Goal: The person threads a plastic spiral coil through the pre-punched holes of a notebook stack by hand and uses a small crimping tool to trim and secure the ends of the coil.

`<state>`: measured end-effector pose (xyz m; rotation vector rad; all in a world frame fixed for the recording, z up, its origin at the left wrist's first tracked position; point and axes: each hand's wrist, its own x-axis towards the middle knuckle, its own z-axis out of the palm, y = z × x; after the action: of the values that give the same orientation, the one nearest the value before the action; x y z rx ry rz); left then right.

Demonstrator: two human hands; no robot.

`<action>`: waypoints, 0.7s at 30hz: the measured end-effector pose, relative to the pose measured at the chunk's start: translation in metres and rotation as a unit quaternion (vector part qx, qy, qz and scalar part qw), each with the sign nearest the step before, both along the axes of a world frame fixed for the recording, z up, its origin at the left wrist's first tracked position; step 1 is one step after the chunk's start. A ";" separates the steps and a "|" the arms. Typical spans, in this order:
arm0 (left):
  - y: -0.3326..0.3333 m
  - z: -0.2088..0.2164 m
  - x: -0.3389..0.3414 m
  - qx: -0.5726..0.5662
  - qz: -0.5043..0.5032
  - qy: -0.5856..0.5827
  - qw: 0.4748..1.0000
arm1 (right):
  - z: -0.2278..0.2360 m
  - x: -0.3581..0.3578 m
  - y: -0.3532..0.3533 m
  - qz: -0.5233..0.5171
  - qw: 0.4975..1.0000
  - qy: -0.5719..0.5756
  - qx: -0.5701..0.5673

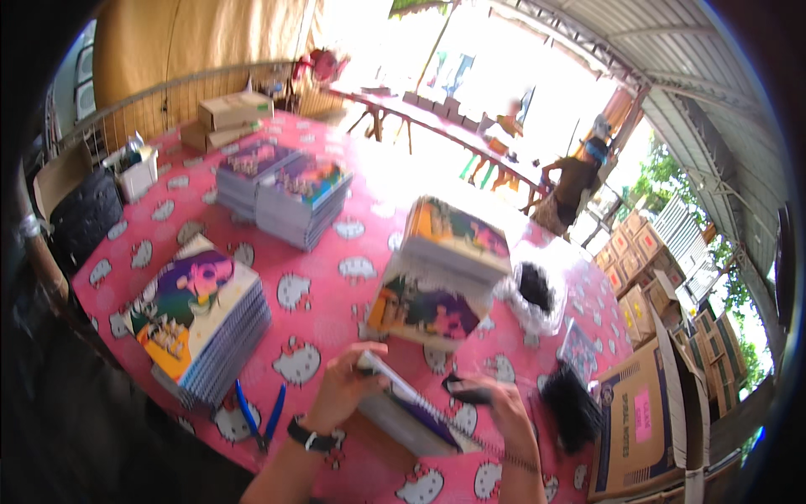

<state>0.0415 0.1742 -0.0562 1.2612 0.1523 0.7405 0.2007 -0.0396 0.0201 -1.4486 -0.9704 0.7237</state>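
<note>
Here's the notebook (395, 422), over the pink tablecloth (294, 328), right between the two hands! Its long axis slants from upper left down to lower right, the bound edge facing up and to the right. Left hand (346, 386) pinches the upper-left end, thumb against fingers. Black coil (504, 454) follows that edge and pokes out past the lower-right end, toward the right forearm. Right hand (501, 407), blurred, curls its fingers on a black object (467, 391). Blue-handled pliers (267, 437) lie open, left of the watch (316, 438).
</note>
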 end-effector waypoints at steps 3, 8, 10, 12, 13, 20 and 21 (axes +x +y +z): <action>-0.002 0.005 0.003 -0.039 -0.015 -0.022 0.999 | 0.009 -0.016 0.010 0.118 0.991 -0.064 0.030; -0.006 0.011 0.004 -0.091 -0.023 -0.028 0.995 | 0.005 -0.014 0.019 0.044 0.999 -0.006 -0.010; -0.006 0.007 -0.001 -0.139 -0.033 -0.027 0.989 | 0.000 -0.017 0.025 0.060 0.997 -0.038 -0.030; -0.004 0.007 0.001 -0.151 -0.041 -0.041 0.987 | -0.015 0.007 0.039 -0.011 0.941 -0.267 -0.207; -0.001 0.009 0.002 -0.155 -0.043 -0.052 0.986 | -0.015 0.010 0.038 -0.016 0.973 -0.186 -0.135; -0.001 -0.003 0.000 -0.192 -0.080 -0.054 0.977 | -0.016 0.010 0.045 0.022 0.965 -0.205 -0.163; -0.004 -0.004 -0.003 -0.193 -0.078 -0.044 0.977 | -0.020 0.004 0.040 0.048 0.997 -0.060 -0.021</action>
<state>0.0386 0.1700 -0.0599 0.8584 0.1163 0.5958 0.2047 0.0006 0.0002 -1.5030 -1.1301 0.7378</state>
